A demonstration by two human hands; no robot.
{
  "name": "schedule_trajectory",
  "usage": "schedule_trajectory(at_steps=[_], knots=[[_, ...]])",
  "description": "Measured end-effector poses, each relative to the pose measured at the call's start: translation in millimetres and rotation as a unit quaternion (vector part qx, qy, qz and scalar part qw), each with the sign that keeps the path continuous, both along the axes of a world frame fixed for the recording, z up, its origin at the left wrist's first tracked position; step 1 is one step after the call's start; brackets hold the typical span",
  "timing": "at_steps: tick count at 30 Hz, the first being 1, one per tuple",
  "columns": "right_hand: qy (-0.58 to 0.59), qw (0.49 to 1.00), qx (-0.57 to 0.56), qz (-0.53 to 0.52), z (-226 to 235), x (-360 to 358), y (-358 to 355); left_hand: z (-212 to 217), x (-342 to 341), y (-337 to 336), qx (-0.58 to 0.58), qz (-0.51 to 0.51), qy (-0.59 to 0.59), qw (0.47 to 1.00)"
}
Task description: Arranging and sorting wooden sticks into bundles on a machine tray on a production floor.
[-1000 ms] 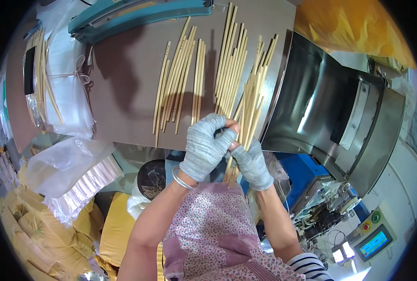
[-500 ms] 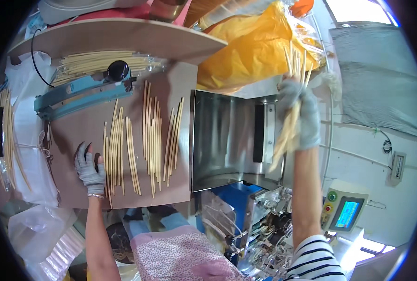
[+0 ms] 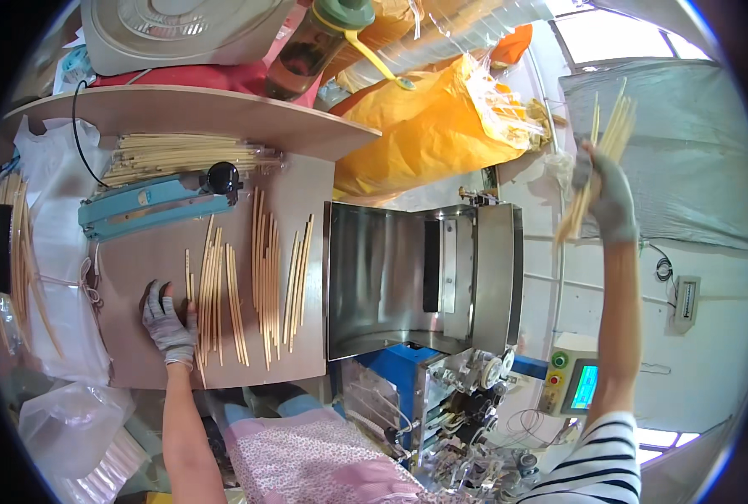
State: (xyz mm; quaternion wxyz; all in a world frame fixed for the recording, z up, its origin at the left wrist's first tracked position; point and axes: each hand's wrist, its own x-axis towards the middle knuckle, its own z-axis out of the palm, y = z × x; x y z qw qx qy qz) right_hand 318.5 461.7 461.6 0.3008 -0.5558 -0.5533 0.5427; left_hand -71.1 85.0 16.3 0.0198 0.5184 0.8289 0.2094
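Note:
A loose bunch of wooden chopsticks (image 3: pixel 613 126) is gripped in my right hand (image 3: pixel 613 200), raised out to the far right. The sticks slant, with ends showing above and below the fist. My left hand (image 3: pixel 171 326) wears a grey fingerless-tipped glove and rests spread on the brown table (image 3: pixel 130 269), its thumb near the edge of the nearest chopsticks. Several chopsticks (image 3: pixel 214 294) lie in loose rows there, with a middle cluster (image 3: pixel 266 286) and a smaller right one (image 3: pixel 297 290).
Behind the rows stand a blue bag sealer (image 3: pixel 155 208) and bagged chopsticks (image 3: pixel 189 155). Right of the table is a steel hopper (image 3: pixel 382 286), with machinery (image 3: pixel 454 403) and a control panel (image 3: pixel 561 382) below. A yellow-orange sack (image 3: pixel 408 126) sits behind; white plastic bags (image 3: pixel 55 252) lie left.
My right hand has swung up and farther right with the chopsticks, away from the hopper. My left hand stays by the rows. The whole view has shifted slightly.

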Motion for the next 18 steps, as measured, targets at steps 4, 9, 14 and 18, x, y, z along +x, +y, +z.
schedule_trajectory(at_steps=[4,9,14,18], knots=[[-0.114,0.984,0.114,-0.082,29,37,164,-16,8,1,-0.031,0.007,-0.023,0.999],[0.088,0.909,0.356,-0.198,-56,-25,232,-23,7,-9,-0.045,0.014,-0.026,0.999],[0.255,0.962,0.053,-0.086,-201,-163,93,-20,-2,-16,-0.072,0.034,-0.012,0.997],[0.339,0.917,-0.186,-0.097,-189,-299,-79,-23,6,15,-0.001,0.01,-0.033,0.999]])
